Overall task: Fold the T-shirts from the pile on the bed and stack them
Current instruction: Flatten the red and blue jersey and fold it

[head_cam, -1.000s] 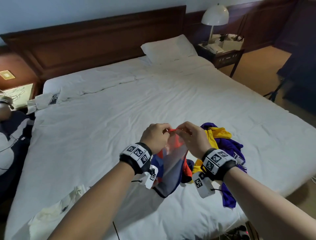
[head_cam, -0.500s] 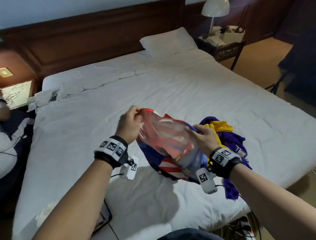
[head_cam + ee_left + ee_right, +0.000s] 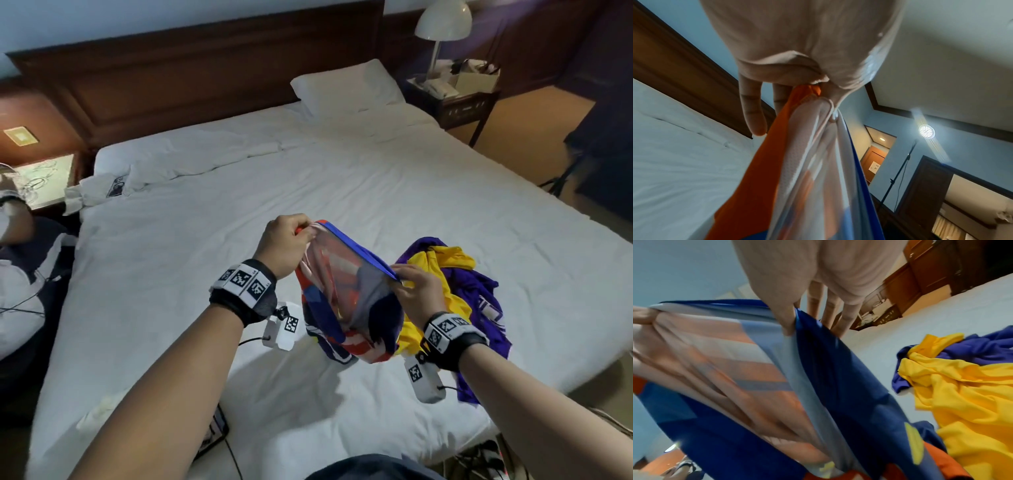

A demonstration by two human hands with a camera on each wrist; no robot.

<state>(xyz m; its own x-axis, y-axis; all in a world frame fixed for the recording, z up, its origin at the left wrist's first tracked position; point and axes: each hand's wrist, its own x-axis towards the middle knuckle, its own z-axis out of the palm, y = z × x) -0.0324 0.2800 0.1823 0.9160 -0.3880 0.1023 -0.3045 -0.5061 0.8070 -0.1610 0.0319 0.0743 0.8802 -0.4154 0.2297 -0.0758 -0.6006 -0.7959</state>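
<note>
Both hands, left hand [image 3: 286,245] and right hand [image 3: 419,296], pinch 1 edge of the red-and-blue T-shirt [image 3: 346,301], which hangs below them above the bed's [image 3: 205,240] near edge, the pile [image 3: 459,284] just right.

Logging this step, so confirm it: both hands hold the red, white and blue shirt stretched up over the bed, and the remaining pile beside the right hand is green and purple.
One detail is wrong: the pile is yellow and purple, not green, as the head and right wrist views show. The rest stands: the left hand and right hand hold the red, white and blue shirt up over the bed.
</note>
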